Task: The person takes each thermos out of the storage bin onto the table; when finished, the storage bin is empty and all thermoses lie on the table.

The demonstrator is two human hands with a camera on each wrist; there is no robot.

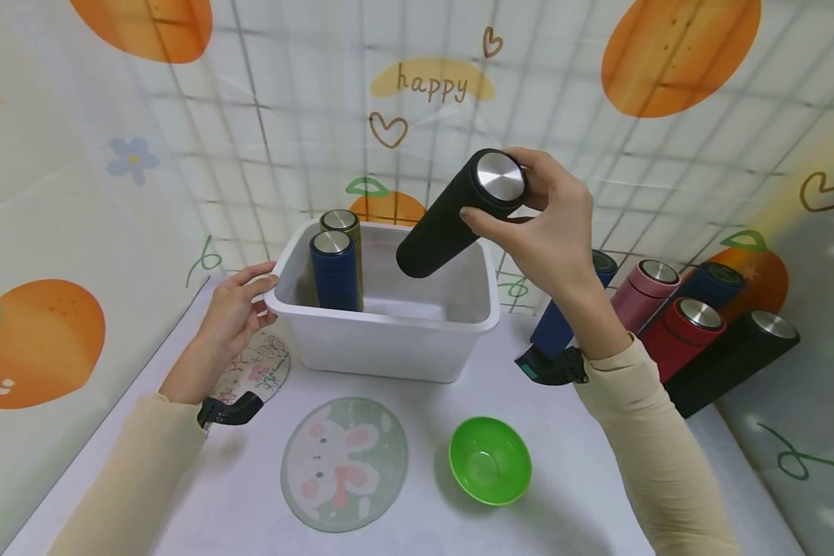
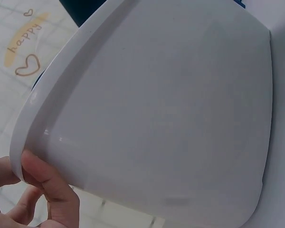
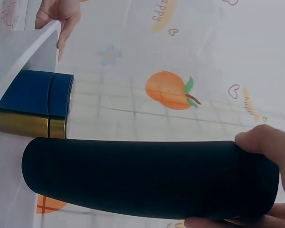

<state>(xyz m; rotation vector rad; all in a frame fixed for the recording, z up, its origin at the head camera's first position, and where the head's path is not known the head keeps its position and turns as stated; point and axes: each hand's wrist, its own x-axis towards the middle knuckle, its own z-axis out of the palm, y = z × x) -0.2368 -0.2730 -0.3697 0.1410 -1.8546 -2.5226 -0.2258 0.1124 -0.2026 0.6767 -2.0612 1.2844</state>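
My right hand (image 1: 538, 220) grips a black flask (image 1: 459, 212) by its steel-capped top end and holds it tilted, its lower end over the white plastic bin (image 1: 389, 340). In the right wrist view the black flask (image 3: 147, 178) lies across the frame with my fingers (image 3: 266, 142) round its end. Inside the bin, at its left end, stand a blue flask (image 1: 335, 270) and a gold flask (image 1: 344, 224) upright. My left hand (image 1: 239, 305) holds the bin's left rim; the left wrist view shows fingers (image 2: 47, 183) curled on the rim of the bin (image 2: 171, 109).
Several flasks lean in a row at the right: blue (image 1: 563, 316), pink (image 1: 642, 289), dark blue (image 1: 709, 286), red (image 1: 684, 332), black (image 1: 737, 359). A green bowl (image 1: 489, 461) and a round rabbit mat (image 1: 344, 463) lie on the table's near side. Printed curtains wall the table.
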